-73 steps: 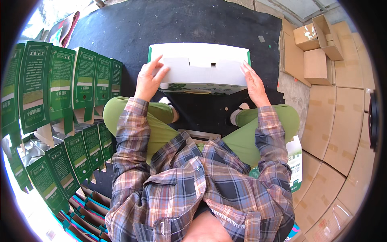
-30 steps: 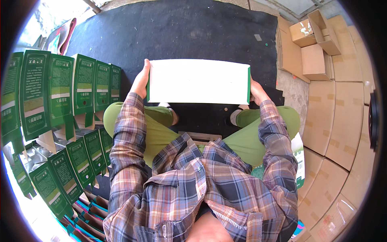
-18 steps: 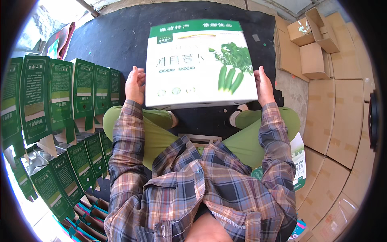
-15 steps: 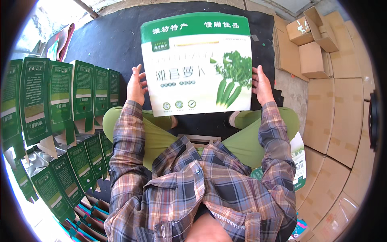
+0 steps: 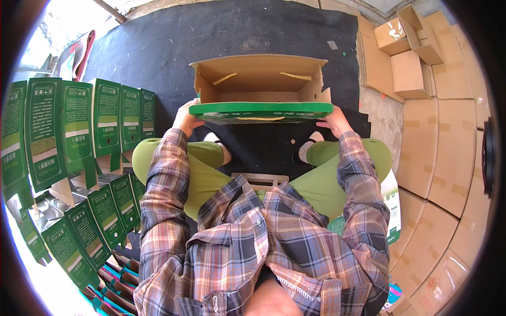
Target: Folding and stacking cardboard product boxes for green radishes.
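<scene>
Both hands are clamped on the carton now, 1 at each short end: the left hand wraps the left end, the right hand cups the right end, fingers mostly tucked behind the board. The carton hangs above the black mat, out past the knees in green trousers, its long axis running straight across from hand to hand. Its open mouth faces the camera, brown inside, with the green-edged panel nearest the body. Neither hand is nearer; the hold is even. Off to the left stand rows of green cartons, upright and touching. To the right, flat brown cardboard sheets and 2 small open brown boxes
</scene>
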Action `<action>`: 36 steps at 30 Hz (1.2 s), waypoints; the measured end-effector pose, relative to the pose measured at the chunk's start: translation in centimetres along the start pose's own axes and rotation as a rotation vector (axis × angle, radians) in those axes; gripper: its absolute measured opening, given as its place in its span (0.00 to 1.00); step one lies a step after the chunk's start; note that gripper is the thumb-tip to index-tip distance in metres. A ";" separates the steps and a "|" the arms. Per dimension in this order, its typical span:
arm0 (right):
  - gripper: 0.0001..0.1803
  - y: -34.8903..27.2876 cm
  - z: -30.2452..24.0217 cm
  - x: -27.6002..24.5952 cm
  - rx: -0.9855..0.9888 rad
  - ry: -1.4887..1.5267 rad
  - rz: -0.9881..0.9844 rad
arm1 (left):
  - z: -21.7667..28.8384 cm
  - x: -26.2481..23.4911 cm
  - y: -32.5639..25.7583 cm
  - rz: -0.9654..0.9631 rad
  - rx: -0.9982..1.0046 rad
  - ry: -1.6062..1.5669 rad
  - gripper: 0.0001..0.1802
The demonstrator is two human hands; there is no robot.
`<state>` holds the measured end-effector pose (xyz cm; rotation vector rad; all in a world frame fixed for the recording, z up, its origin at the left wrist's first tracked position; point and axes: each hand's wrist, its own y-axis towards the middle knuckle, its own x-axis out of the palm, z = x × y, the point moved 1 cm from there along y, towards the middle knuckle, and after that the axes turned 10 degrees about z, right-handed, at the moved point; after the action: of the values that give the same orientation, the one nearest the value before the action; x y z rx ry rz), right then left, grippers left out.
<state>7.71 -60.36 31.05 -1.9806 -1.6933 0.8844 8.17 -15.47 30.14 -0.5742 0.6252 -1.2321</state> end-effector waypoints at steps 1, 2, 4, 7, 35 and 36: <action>0.19 -0.1 0.0 0.1 0.007 -0.024 -0.037 | -0.1 0.3 0.0 0.000 -0.003 0.001 0.22; 0.20 -0.2 0.1 0.2 0.011 -0.049 -0.018 | -0.2 0.7 0.0 0.012 0.001 0.058 0.22; 0.20 -0.6 -0.2 0.3 0.016 -0.092 0.015 | 0.0 0.8 0.0 0.045 0.020 0.080 0.20; 0.19 -1.1 -1.3 0.8 -0.020 -0.196 0.076 | -0.5 0.0 2.0 0.015 0.352 0.004 0.20; 0.31 -3.0 -1.8 4.3 -0.883 -0.832 0.325 | 1.3 4.5 -3.6 0.359 0.950 0.839 0.25; 0.31 -3.3 -1.6 4.6 -0.883 -0.833 0.322 | 1.1 4.8 -3.8 0.382 0.943 0.907 0.23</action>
<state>6.70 -55.02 33.34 -2.7297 -2.5894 1.3668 7.44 -20.99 32.98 0.9077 0.7459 -1.2187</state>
